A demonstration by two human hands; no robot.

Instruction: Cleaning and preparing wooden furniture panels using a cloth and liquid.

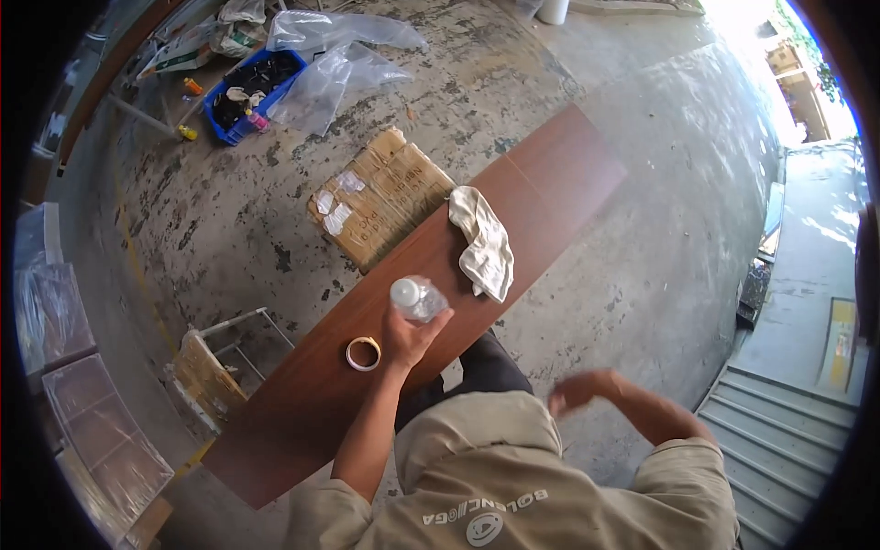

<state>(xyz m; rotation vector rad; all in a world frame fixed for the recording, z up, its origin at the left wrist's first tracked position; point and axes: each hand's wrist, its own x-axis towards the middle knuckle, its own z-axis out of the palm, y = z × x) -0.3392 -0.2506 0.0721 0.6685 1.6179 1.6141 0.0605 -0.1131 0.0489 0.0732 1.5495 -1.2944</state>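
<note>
My left hand (pixel 410 337) is closed around a clear plastic bottle (pixel 429 302) with a white cap, held over a long reddish-brown board (pixel 550 174). A roll of tape (pixel 363 354) lies on the board, just left of that hand. Farther along, a crumpled off-white cloth (pixel 483 243) is draped across the board toward its near edge. My right hand (pixel 579 392) hangs beside my body, off the board and away from these things. Motion smears its fingers, so their pose does not show.
A worn cardboard-covered surface (pixel 385 197) adjoins the board's far side. To the left stands a metal-framed stool (pixel 215 380), near plastic-wrapped stacks (pixel 101 431). A blue crate (pixel 225 115) of dark items and plastic sheeting (pixel 339 78) lie farther back. Ribbed metal (pixel 779 449) is at right.
</note>
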